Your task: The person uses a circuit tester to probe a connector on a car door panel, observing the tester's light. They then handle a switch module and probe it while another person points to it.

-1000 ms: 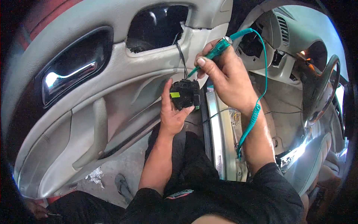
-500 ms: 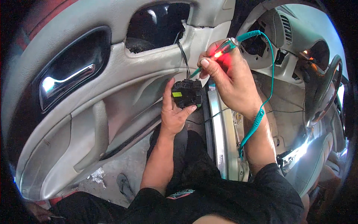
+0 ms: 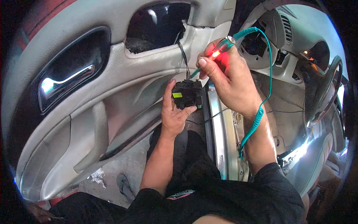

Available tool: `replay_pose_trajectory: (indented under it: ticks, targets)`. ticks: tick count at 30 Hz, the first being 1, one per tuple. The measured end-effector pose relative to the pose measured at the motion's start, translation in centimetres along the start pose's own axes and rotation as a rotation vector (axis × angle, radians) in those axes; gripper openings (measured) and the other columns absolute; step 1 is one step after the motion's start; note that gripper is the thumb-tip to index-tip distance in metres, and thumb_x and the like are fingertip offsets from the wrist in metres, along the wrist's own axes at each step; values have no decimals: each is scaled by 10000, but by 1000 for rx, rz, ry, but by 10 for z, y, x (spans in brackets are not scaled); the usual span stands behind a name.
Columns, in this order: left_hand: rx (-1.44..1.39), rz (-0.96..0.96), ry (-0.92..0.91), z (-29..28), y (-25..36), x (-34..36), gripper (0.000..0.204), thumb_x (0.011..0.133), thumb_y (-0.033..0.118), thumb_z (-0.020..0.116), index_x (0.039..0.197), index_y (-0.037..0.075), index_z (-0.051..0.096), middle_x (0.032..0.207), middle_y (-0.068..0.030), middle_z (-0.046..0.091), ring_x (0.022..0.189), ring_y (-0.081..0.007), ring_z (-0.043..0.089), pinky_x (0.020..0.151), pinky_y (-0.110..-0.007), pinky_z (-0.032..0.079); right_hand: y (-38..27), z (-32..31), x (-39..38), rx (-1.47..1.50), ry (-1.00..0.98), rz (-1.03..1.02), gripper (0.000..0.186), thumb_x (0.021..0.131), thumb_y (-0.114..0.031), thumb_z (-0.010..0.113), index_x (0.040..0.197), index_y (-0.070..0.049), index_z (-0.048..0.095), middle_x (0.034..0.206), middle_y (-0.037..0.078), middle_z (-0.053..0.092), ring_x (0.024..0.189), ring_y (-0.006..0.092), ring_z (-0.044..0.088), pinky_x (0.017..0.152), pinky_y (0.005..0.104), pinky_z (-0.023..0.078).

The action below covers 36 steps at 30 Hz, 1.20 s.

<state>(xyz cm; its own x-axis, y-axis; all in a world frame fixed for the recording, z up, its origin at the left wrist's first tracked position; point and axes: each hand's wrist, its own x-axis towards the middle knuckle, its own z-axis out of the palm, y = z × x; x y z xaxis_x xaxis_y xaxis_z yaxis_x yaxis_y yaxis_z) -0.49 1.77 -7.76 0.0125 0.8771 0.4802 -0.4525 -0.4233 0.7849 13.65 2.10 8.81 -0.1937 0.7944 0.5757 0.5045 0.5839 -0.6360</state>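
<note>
My left hand is closed around the edges of a black plastic switch module, which has a small yellow-green label on its face. Dark wires run from the module's top up to the opening in the door panel. In my right hand is a test light with a see-through green body, lit red inside. Its tip points down to the spot where the wires enter the module; whether it touches a contact is too small to tell. A coiled teal cord loops from its back end down beside my right forearm.
A beige car door panel with a chrome inner handle fills the left. To the right are the door sill, the steering wheel and a seat. A sandal and crumpled foil lie on the floor.
My right hand and the test light have shifted slightly left. The module has tilted a little in my left hand. The red light stays lit.
</note>
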Motion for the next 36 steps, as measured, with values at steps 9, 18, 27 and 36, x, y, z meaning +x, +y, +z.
replay_pose_trajectory:
  ticks: [9,18,27,36]
  targets:
    - [64,-32,-4,3,4,1,972,705,-142,660,1513,72,165,1328,-137,458,1213,-257,507,1059,-401,423,3,-1,1,-30,-3,38,280,931,-198,619,1047,16,480,753,199,645,724,384,667,648,438,507]
    - [45,-14,-16,-1,1,0,940,699,-152,643,1508,62,215,1326,-148,488,1195,-255,531,1053,-392,428,2,-3,2,54,-72,104,235,968,-160,607,1077,3,478,885,78,624,754,139,638,667,278,513]
    - [87,-26,6,-1,2,0,952,695,-164,635,1510,84,210,1326,-139,480,1202,-256,527,1051,-391,432,8,2,2,29,-11,34,264,937,-193,613,1062,-2,479,755,178,646,732,349,680,655,418,516]
    - [37,6,-23,-3,-3,1,945,704,-159,647,1508,84,213,1332,-141,482,1209,-255,526,1047,-394,441,5,1,3,48,-21,43,252,938,-180,606,1049,6,477,716,171,640,689,347,671,623,413,509]
